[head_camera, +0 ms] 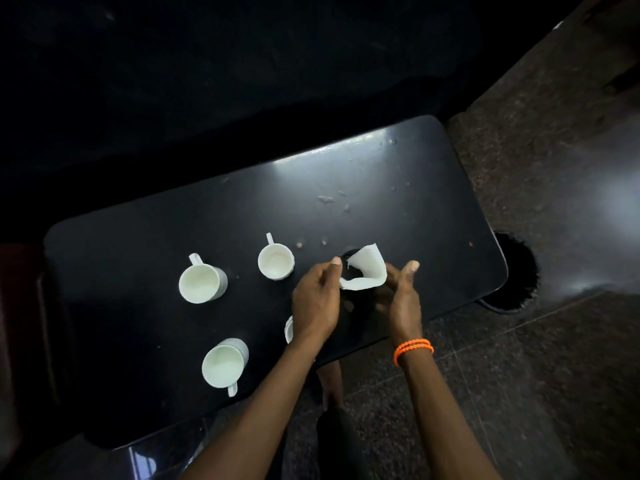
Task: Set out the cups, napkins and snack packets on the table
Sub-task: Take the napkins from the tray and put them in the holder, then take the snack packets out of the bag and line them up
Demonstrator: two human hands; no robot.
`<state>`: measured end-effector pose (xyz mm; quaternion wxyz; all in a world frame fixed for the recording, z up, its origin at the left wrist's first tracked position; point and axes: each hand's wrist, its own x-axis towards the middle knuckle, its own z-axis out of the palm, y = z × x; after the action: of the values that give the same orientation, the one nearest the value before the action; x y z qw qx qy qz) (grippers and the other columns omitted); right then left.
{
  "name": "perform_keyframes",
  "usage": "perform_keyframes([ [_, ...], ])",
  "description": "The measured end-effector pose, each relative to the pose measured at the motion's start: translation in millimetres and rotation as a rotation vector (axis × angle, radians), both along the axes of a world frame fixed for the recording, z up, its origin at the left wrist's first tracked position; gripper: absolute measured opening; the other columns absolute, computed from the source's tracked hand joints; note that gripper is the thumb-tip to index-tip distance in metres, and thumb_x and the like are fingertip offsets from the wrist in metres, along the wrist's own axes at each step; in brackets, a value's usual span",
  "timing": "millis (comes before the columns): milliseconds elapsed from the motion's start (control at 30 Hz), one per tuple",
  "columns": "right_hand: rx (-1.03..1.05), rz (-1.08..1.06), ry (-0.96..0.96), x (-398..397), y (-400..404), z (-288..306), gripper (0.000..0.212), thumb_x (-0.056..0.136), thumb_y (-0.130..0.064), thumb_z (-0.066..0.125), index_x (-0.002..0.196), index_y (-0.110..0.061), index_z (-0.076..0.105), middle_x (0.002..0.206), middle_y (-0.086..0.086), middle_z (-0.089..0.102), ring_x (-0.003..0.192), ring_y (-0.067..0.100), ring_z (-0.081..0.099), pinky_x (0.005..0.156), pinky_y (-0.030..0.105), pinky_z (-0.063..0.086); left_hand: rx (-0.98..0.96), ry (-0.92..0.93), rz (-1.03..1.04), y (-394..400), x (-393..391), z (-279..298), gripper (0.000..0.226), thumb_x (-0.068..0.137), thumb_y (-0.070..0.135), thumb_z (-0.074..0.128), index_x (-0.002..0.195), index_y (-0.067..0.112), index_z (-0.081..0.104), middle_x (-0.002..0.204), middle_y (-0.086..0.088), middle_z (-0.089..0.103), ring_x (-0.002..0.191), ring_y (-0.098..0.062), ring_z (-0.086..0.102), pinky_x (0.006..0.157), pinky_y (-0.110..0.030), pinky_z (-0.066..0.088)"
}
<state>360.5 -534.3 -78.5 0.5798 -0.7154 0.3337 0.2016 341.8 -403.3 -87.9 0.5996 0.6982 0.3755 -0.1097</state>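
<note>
**Both hands on a white napkin over the dark table**

A black table (173, 237) with rounded corners fills the middle of the view, a speckled stone floor (519, 375) to its right. The left hand (317, 299) and the right hand (403, 299) meet right of the table's centre, each pinching an edge of a curled white napkin (365, 271) held just above the surface. Behind the napkin sits a small dark round object (349, 254), possibly a cup or holder; the dim light does not let me tell which.

Three white cups stand clear to the left: a far cup (276, 262) just beside the left hand, a far-left cup (201, 284), and a near cup (223, 365) with its handle pointing toward the near edge. The rim of a fourth cup (289, 330) shows under the left wrist. An orange beaded bracelet (414, 349) circles the right wrist. Pale crumbs (327, 199) dot the far right of the table.
</note>
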Motion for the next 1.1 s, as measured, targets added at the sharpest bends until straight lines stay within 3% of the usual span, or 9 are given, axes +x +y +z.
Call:
perform_keyframes([
  [67,-0.247,0.018,-0.12,7,7,10,0.078,0.096,-0.073,0.019,0.129,-0.022,0.069,0.133,0.002,0.069,0.127,0.02,0.059,0.108,0.035,0.041,0.115,-0.078,-0.052,5,1,7,0.035,0.102,0.052,0.054,0.088,0.024,0.07,0.087,0.006,0.072,0.096,-0.023,0.067,0.091,-0.042,0.053],
  [133,-0.462,0.099,-0.304,16,18,21,0.068,0.101,-0.059,0.025,0.117,-0.012,0.071,0.123,0.011,0.07,0.122,0.029,0.058,0.103,0.041,0.041,0.156,-0.129,-0.049,11,5,17,0.035,0.103,0.051,0.053,0.082,0.024,0.063,0.082,0.005,0.065,0.095,-0.029,0.066,0.087,-0.045,0.053],
  [200,-0.596,0.212,-0.445,28,33,34,0.059,0.102,-0.053,0.027,0.104,-0.012,0.069,0.11,0.011,0.069,0.113,0.031,0.058,0.098,0.048,0.043,0.171,-0.162,-0.028,20,8,27,0.035,0.104,0.049,0.053,0.087,0.021,0.065,0.087,-0.001,0.068,0.098,-0.03,0.066,0.089,-0.046,0.053],
  [300,-0.687,0.387,-0.595,42,64,48,0.056,0.103,-0.051,0.026,0.106,-0.014,0.067,0.107,0.005,0.066,0.109,0.026,0.057,0.097,0.048,0.043,0.208,-0.204,0.03,38,10,39,0.035,0.105,0.046,0.053,0.098,0.017,0.072,0.102,-0.001,0.074,0.108,-0.024,0.067,0.097,-0.045,0.052],
  [433,-0.635,0.541,-0.684,46,130,63,0.055,0.103,-0.054,0.025,0.119,-0.021,0.066,0.117,-0.002,0.066,0.115,0.019,0.055,0.101,0.04,0.036,0.265,-0.225,0.125,80,2,51,0.033,0.106,0.043,0.054,0.105,0.016,0.073,0.109,-0.002,0.074,0.109,-0.02,0.066,0.098,-0.04,0.05],
  [567,-0.526,0.679,-0.763,34,205,71,0.054,0.103,-0.054,0.023,0.107,-0.02,0.066,0.105,-0.003,0.067,0.105,0.019,0.057,0.095,0.046,0.044,0.297,-0.244,0.267,137,-18,56,0.034,0.106,0.043,0.053,0.105,0.016,0.073,0.103,0.002,0.072,0.1,-0.019,0.068,0.092,-0.04,0.054],
  [733,-0.388,0.884,-0.786,-1,297,60,0.054,0.101,-0.056,0.026,0.109,-0.023,0.067,0.113,-0.002,0.068,0.111,0.02,0.056,0.096,0.04,0.043,0.344,-0.222,0.439,227,-55,55,0.029,0.105,0.044,0.055,0.104,0.021,0.073,0.108,0.001,0.074,0.1,-0.014,0.07,0.087,-0.03,0.054],
  [933,-0.207,1.186,-0.854,-64,403,33,0.035,0.105,-0.037,0.048,0.115,-0.016,0.074,0.113,0.008,0.07,0.109,0.029,0.061,0.098,0.042,0.047,0.462,-0.172,0.634,342,-128,57,0.024,0.104,0.033,0.061,0.107,0.013,0.074,0.104,-0.008,0.079,0.098,-0.023,0.074,0.091,-0.039,0.056],
  [1100,-0.096,1.476,-0.94,-121,488,21,0.034,0.106,-0.032,0.049,0.119,-0.013,0.073,0.117,0.012,0.07,0.111,0.032,0.061,0.1,0.044,0.048,0.643,-0.059,0.613,422,-202,62,0.023,0.096,0.013,0.066,0.116,0.003,0.072,0.114,-0.019,0.075,0.108,-0.036,0.071,0.097,-0.05,0.054],
])
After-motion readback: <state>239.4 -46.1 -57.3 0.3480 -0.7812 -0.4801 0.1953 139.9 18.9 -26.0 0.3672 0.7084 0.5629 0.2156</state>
